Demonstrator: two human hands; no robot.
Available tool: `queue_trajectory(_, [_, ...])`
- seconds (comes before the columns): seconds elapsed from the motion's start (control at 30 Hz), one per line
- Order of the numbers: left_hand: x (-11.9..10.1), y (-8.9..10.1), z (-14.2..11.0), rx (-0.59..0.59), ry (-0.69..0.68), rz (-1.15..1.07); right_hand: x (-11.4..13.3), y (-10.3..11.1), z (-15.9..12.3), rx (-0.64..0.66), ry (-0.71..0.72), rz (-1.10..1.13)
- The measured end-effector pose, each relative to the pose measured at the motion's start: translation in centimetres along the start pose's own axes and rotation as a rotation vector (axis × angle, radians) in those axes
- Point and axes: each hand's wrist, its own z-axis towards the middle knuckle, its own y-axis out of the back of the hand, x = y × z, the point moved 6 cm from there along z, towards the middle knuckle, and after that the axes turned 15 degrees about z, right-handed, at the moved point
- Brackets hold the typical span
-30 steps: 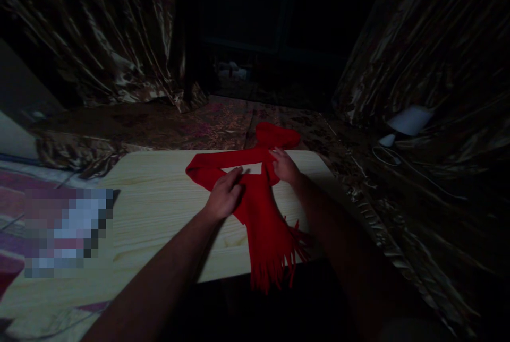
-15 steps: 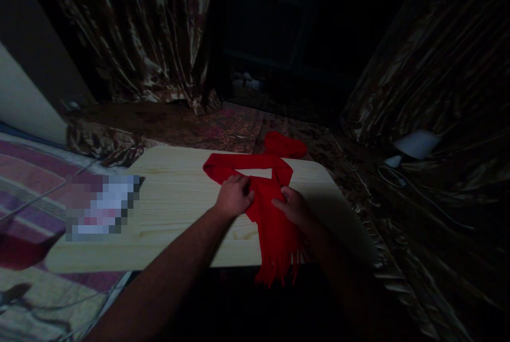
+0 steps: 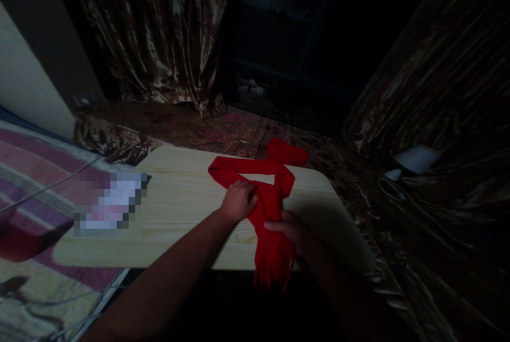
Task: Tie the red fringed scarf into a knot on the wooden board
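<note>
Right fingers (image 3: pixel 289 218) held the scarf (image 3: pixel 266 212), its tail (image 3: pixel 274 254) running lengthwise past the worktop's (image 3: pixel 179 209) near edge; left fingers (image 3: pixel 250 191) curled nearer the loop (image 3: pixel 243 165), grip unclear.

From afar, I see a solid red scarf (image 3: pixel 271 198), a pale wood-grained bench (image 3: pixel 179 198), pink-and-purple striped cloth (image 3: pixel 27 156) and brown-and-gold curtains (image 3: pixel 175 28).

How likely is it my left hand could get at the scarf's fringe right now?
Probably yes: your left hand touches the red scarf farther up, and though your right hand lies at the scarf's right edge, the left side of the fringe looks uncovered.
</note>
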Motion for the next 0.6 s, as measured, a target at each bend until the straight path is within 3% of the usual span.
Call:
queue_trajectory(0.13, [0.2,-0.1,0.0,0.004,0.005,-0.027,2.2,-0.5,0.6,0.01,0.138,0.093])
queue_trajectory(0.33, [-0.1,0.3,-0.1,0.01,0.006,-0.069,9.0,2.3,3.2,-0.192,0.397,0.141])
queue_trajectory(0.47, [0.1,0.7,-0.1,0.014,0.075,-0.072,10.9,2.7,4.2,-0.138,0.337,-0.005])
queue_trajectory(0.6, [0.3,0.1,0.1,0.093,0.106,-0.036,10.0,2.4,4.6,-0.081,0.2,-0.377])
